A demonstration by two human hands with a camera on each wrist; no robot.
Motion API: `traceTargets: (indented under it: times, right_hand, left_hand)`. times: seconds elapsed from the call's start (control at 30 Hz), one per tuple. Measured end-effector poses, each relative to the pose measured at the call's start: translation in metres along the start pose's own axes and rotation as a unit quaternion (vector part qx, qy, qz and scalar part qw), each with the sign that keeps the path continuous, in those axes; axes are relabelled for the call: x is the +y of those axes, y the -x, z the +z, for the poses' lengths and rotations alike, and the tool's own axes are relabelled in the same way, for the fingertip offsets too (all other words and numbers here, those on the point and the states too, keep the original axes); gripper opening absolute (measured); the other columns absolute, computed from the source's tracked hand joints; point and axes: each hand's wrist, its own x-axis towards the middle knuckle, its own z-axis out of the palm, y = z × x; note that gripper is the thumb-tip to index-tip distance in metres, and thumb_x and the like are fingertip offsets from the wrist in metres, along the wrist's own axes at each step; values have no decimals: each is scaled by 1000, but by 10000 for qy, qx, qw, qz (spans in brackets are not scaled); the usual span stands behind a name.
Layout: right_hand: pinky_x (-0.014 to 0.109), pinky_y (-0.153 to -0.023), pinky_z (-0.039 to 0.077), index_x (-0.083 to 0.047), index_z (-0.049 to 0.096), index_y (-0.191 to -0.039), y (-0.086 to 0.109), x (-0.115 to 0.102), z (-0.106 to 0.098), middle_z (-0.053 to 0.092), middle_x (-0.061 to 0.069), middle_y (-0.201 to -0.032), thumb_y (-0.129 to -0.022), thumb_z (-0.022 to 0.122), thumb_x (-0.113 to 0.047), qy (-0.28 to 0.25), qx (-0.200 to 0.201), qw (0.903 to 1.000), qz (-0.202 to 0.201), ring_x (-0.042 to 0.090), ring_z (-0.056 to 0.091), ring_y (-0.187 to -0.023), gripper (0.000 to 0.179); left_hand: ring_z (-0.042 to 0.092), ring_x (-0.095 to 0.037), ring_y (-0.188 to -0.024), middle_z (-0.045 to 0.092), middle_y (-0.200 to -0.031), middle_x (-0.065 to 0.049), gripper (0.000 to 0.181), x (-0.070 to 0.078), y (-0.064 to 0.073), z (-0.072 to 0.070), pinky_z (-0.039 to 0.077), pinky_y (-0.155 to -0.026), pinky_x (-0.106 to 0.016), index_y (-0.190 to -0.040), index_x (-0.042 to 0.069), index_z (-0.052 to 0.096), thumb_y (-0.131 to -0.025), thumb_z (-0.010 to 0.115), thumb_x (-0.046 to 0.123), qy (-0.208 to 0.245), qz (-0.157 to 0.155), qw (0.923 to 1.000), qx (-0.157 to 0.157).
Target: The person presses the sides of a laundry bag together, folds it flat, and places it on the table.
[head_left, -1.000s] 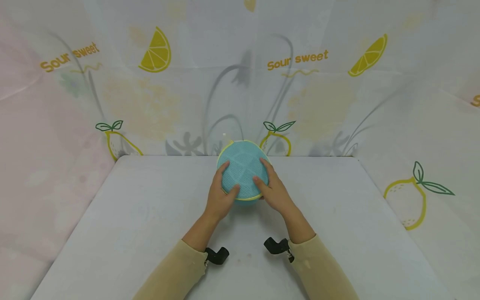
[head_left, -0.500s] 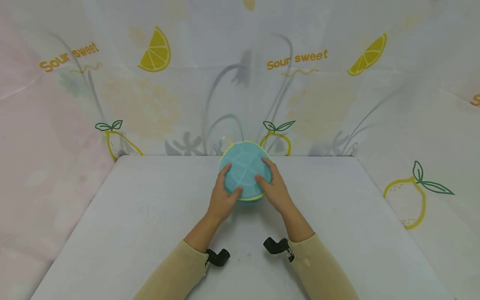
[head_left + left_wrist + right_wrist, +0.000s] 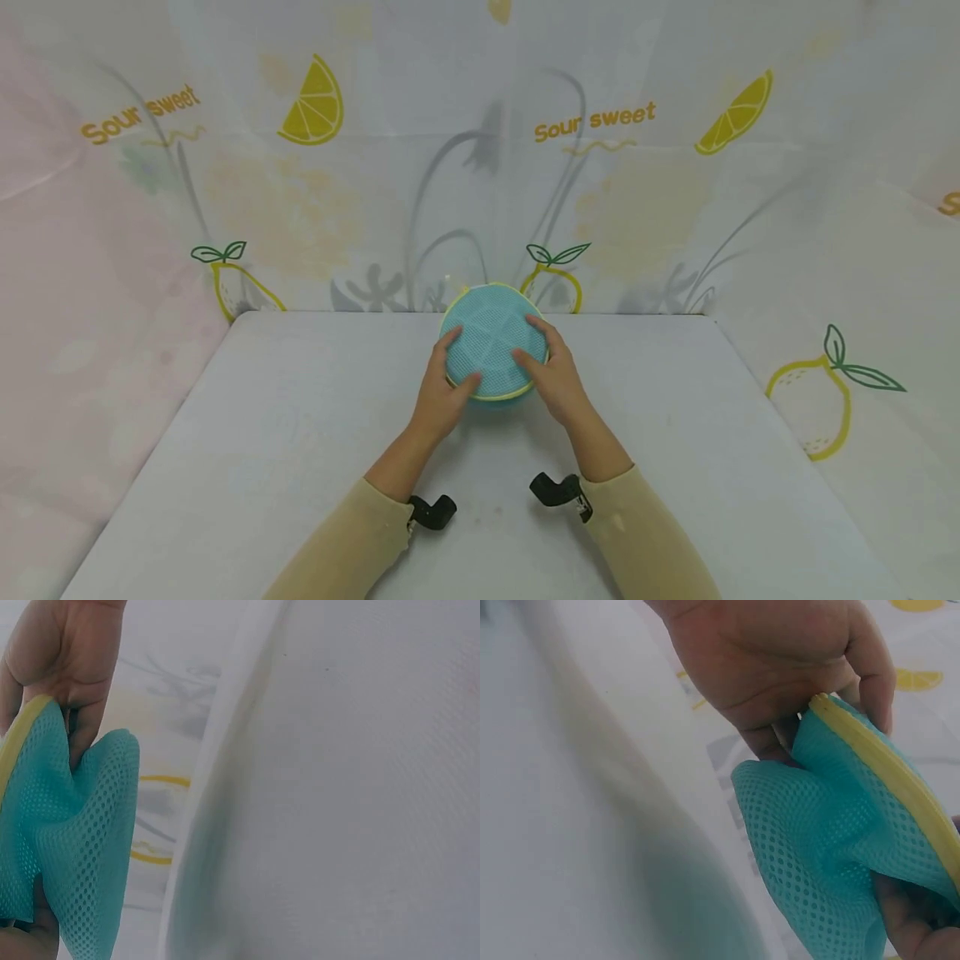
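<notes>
A round turquoise mesh laundry bag [image 3: 491,337] with yellow trim is held up close over the far middle of the table. My left hand [image 3: 438,396] grips its left side, thumb on the face towards me and fingers round the edge. On the right side my right hand [image 3: 557,383] grips it in the same way. Seen from below in the left wrist view, the soft mesh [image 3: 82,825] is dented inward, with fingers pushed into its folds. The right wrist view shows the yellow zipper edge [image 3: 889,772] running along the bag, partly hidden by the hands.
A white table [image 3: 262,417] spreads under both arms. Behind it hangs a pale curtain [image 3: 480,167] printed with lemons and lettering, which also covers both sides. Black camera mounts [image 3: 433,512] sit at the beige sleeve cuffs, low over the table.
The bag has shifted slightly to the right along with my hands, and its face looks a little rounder. Both hands keep their hold on it throughout.
</notes>
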Motion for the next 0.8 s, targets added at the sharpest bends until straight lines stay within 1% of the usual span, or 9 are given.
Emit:
traceTargets:
  times: [0.2,0.33,0.43,0.53,0.6,0.7,0.8]
  right_hand:
    - [43,-115,34,-13,34,-155,-1,-1,0,22,9,-164,-97,66,-8,-396,-64,9992,83,28,29,-147,66]
    - [43,-109,41,-13,33,-156,-1,-3,-1,23,9,-163,-97,64,-5,-737,-147,9970,198,30,36,-143,66]
    - [38,-103,47,-12,32,-156,-1,-3,-1,23,10,-163,-98,62,-2,-1139,-249,9927,303,31,40,-140,66]
    - [32,-100,49,-10,31,-156,-1,-5,-2,22,11,-163,-98,60,1,-1388,-324,9891,373,30,38,-141,66]
    - [29,-98,49,-9,30,-156,0,-7,-2,21,11,-163,-98,59,3,-1530,-383,9867,388,30,37,-142,66]
    - [26,-96,50,-8,29,-157,1,-9,-3,20,12,-164,-99,57,5,-1668,-493,9841,366,31,35,-143,66]
    - [24,-93,51,-6,28,-156,2,-9,-3,20,12,-164,-98,56,6,-1769,-610,9818,334,32,34,-143,66]
  left_hand:
    - [25,-33,-148,22,-162,-16,73,0,-3,-5,22,-118,-54,-157,17,25,-95,62,10,111,-144,9998,-11]
    - [26,-33,-148,21,-163,-14,71,0,-4,-7,24,-118,-54,-156,17,25,-96,62,10,247,-215,9995,-21]
    - [24,-33,-148,18,-164,-14,70,0,-4,-9,24,-118,-53,-157,15,23,-98,61,10,357,-261,9990,-49]
    - [22,-34,-149,17,-164,-15,69,-2,-5,-11,24,-118,-53,-157,13,23,-99,61,10,428,-229,9988,-6]
    - [24,-33,-148,18,-163,-14,68,-4,-6,-12,25,-118,-52,-156,14,25,-99,61,10,451,-252,9986,65]
    - [28,-34,-145,23,-161,-14,66,-6,-10,-15,26,-116,-53,-155,12,28,-97,60,7,526,-373,9978,145]
    - [28,-37,-145,23,-161,-18,68,-6,-15,-20,24,-117,-53,-156,8,26,-96,58,3,658,-534,9964,56]
